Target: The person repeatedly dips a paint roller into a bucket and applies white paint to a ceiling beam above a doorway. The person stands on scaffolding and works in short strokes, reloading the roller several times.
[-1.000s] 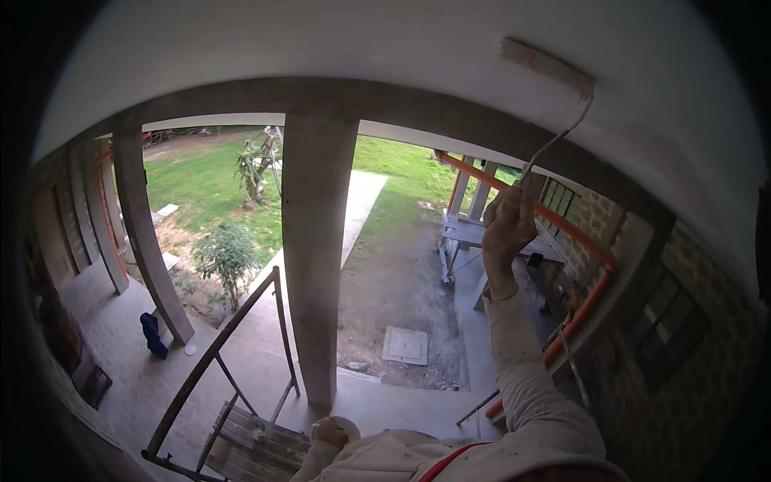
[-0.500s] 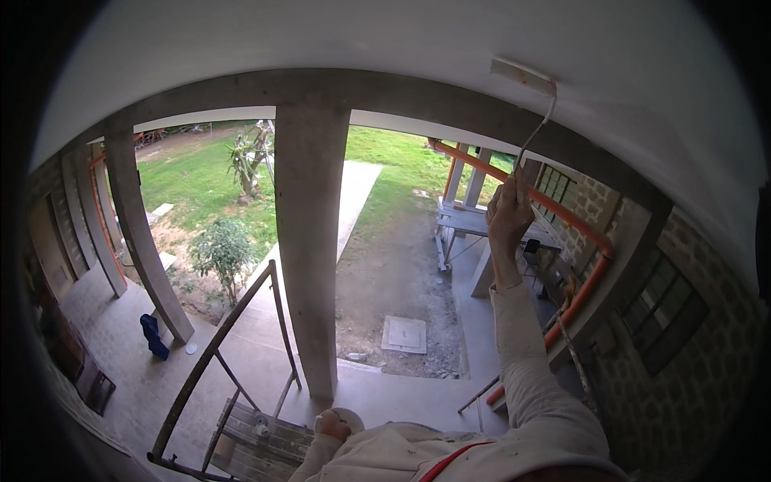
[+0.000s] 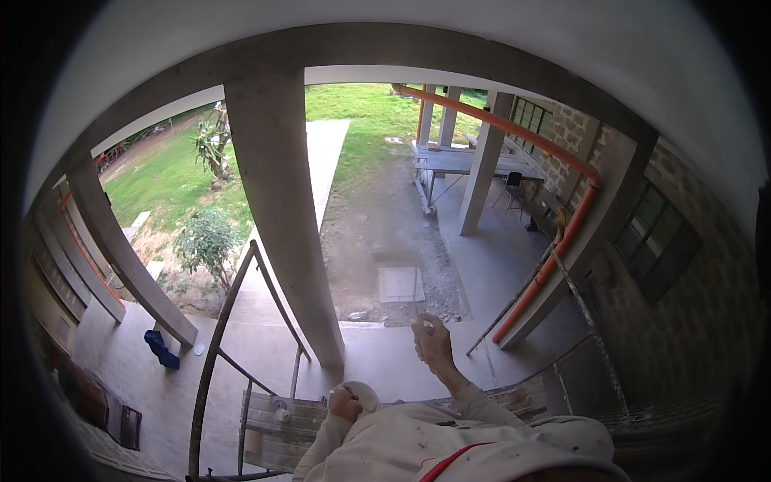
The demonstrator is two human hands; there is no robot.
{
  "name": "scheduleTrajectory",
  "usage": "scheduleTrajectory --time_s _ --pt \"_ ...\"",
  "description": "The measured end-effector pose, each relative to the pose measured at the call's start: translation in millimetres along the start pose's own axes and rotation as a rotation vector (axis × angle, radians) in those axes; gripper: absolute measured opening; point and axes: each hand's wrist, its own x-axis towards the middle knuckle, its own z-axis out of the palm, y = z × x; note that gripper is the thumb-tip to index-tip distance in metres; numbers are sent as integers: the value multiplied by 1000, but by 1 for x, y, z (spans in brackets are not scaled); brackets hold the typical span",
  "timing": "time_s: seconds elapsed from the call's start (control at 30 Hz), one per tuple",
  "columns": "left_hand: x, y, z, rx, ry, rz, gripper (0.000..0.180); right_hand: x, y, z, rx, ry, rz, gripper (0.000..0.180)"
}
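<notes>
Pale-framed paint roller (image 3: 416,287) drops away from smooth, pale ceiling (image 3: 546,24)

My bare right hand (image 3: 434,345) closes round its handle, holding it upright, the head blurred before a square, grey concrete slab (image 3: 401,287) outside. My bare left hand (image 3: 346,403) grips a round, whitish container (image 3: 368,394) beside my long-sleeved, off-white top (image 3: 498,442).

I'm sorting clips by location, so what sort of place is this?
Probably a covered porch or veranda, perhaps being worked on. A pale ceiling spans overhead, a thick grey column stands at the open side facing a grassy lawn, and a metal rail hints at scaffolding.
</notes>
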Motion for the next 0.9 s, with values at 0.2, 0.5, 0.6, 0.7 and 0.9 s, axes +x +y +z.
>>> scheduleTrajectory --time_s 0.2,0.5,0.6,0.7,0.9 --pt "-9 65 -33 -158 -86 47 35 -40 33 -32 -77 -80 23 38" --pt "30 123 -16 -1051 107 -680 23 -41 64 -69 -668 -144 135 43" --pt "28 146 -8 -778 86 -458 21 -39 54 -82 -644 -162 98 43" --pt "37 164 8 -1002 176 -651 21 -39 43 -101 -668 -233 155 41" --pt "70 227 33 -1323 397 -888 20 -35 47 -122 -869 -289 15 41"
